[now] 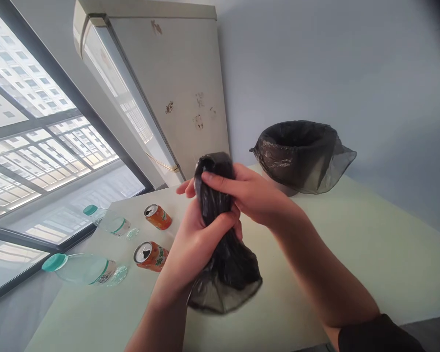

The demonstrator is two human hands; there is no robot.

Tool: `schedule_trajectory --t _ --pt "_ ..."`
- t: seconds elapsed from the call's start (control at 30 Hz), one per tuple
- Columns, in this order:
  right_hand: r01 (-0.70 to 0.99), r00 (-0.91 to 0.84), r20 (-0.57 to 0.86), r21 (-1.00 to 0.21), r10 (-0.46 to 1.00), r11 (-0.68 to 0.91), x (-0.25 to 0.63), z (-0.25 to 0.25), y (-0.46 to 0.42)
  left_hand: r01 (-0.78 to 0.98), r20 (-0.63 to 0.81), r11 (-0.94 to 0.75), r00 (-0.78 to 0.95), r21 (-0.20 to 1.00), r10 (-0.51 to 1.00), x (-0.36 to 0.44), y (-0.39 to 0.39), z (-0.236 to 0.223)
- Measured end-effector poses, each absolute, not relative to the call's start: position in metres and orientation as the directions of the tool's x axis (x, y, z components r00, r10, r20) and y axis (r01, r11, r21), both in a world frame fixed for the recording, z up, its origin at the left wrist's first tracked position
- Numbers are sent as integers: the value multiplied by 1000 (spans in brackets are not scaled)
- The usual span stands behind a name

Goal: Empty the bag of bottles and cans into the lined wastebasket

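A black plastic bag [227, 274] is bunched up and held in the air over a pale green table [370, 254]. My left hand [196, 239] is closed round the bag's middle from below. My right hand [242, 190] grips the bag's upper part, its fingers wrapped over the twisted top. The bag's loose lower end hangs down, apart from the table top.
A bin lined with a black bag [302, 154] stands at the back right. Two orange cans [157, 216] [150, 255] and two plastic bottles with green caps [110, 222] [82, 269] lie at the left. A refrigerator [168, 88] and a window [40, 146] stand behind.
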State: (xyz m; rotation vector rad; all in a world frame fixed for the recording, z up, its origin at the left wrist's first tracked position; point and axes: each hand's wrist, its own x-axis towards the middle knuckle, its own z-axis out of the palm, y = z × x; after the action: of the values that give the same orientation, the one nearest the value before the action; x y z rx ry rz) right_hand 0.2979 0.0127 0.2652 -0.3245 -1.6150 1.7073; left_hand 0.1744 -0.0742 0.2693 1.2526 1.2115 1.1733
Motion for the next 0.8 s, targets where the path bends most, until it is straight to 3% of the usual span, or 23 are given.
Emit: schedule_trajectory --t 0.13,0.27,0.47,0.6,0.8 --pt "-464 -499 360 -879 788 108 307 271 11 -5 -87 92 274 996 958 164 -68 269" --pt "-536 -377 394 -831 838 149 314 274 15 -65 -100 130 344 989 934 162 -66 260" --pt "-452 -644 329 -892 691 4 308 274 12 -158 -93 147 310 976 946 162 -65 253" --pt "-466 -624 293 -884 725 -44 306 270 12 -54 -122 152 365 987 923 159 -66 257" --pt "-505 -335 424 -835 841 220 304 272 7 -47 -113 139 359 989 927 157 -66 260"
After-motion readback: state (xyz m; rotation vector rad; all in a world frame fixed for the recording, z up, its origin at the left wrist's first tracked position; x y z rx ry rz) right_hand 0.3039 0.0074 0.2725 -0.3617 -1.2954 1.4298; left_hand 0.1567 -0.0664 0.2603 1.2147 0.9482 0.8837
